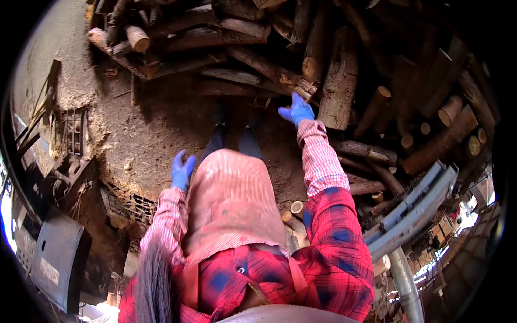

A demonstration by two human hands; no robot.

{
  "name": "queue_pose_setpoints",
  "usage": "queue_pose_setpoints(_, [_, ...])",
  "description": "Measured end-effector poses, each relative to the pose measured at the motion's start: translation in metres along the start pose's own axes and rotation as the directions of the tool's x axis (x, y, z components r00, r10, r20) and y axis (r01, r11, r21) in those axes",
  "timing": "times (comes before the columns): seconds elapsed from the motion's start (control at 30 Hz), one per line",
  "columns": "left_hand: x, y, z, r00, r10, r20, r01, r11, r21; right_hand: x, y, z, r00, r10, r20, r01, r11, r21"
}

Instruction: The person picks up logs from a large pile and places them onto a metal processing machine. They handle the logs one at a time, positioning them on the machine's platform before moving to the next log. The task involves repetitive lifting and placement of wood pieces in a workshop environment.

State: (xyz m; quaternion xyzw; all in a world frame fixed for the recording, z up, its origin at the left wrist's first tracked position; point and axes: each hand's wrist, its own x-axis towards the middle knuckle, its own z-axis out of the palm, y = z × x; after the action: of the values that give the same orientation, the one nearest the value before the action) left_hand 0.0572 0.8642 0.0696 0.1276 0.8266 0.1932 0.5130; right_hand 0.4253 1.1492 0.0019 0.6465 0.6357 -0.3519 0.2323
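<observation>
Both my hands wear blue gloves. My right hand (pixel 298 112) reaches forward to the pile of firewood, thumb and fingers apart. Its fingertips are beside the splintered end of a log (pixel 277 74); whether they touch it I cannot tell. A thick pale-patched log (pixel 340 81) lies just to the right of that hand. My left hand (pixel 183 170) hangs in the air beside my apron (pixel 231 199), empty, with its fingers spread.
Stacked logs (pixel 215 40) run across the far side and down the right. A grey metal rail (pixel 417 207) stands at the near right. On the left are a grey metal box (pixel 56 258) and a rusty grate (pixel 75 132). Dirt floor (pixel 140 140) lies around my feet.
</observation>
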Motion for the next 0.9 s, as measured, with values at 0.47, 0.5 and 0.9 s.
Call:
queue_pose_setpoints(0.47, [-0.005,-0.14,-0.019,0.877,-0.47,-0.102,0.466,0.882,-0.063,0.209,-0.032,0.052,0.984,-0.152,0.092,0.175,0.913,-0.369])
queue_pose_setpoints(0.5, [-0.008,-0.135,-0.022,0.888,-0.451,-0.086,0.448,0.892,-0.053,0.195,-0.033,0.047,0.979,-0.101,0.176,0.15,0.944,-0.294])
queue_pose_setpoints(0.9, [-0.025,0.137,0.072,0.83,0.113,0.546,0.021,0.973,-0.232,-0.179,0.055,-0.092,0.988,-0.085,0.126,-0.076,0.441,0.894])
